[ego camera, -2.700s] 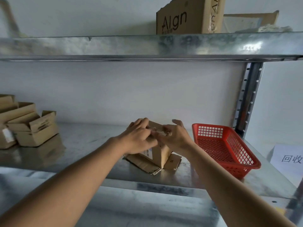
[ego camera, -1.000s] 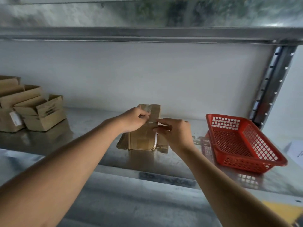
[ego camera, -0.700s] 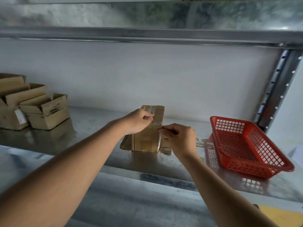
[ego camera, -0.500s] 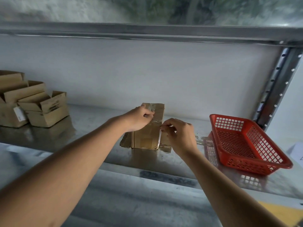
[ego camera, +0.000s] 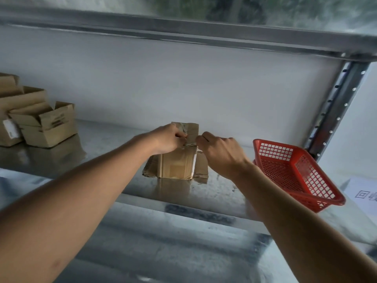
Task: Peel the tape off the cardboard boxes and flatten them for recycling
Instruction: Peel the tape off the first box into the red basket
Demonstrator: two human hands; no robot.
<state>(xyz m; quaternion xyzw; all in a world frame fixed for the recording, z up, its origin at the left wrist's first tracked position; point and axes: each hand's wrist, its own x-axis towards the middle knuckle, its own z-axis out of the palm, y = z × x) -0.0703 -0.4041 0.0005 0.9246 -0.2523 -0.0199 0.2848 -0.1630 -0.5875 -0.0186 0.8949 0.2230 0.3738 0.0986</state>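
Observation:
A small brown cardboard box (ego camera: 176, 164) stands on the metal shelf (ego camera: 106, 160) at the centre, its lower flaps splayed out on the shelf. Clear tape (ego camera: 188, 142) runs over its top and front. My left hand (ego camera: 169, 138) grips the box's upper left part with curled fingers. My right hand (ego camera: 221, 154) is at the box's upper right edge, its fingertips pinching a strip of the tape between the two hands.
Several open cardboard boxes (ego camera: 40, 123) are stacked at the shelf's far left. A red plastic basket (ego camera: 293, 170) sits to the right. A steel upright (ego camera: 334, 111) rises behind it, an upper shelf (ego camera: 183, 35) hangs overhead, and a printed paper (ego camera: 363, 193) lies far right.
My right hand has risen from the box's right edge to its top, pulling the tape strip up. The left hand stays on the box. The camera has tilted slightly.

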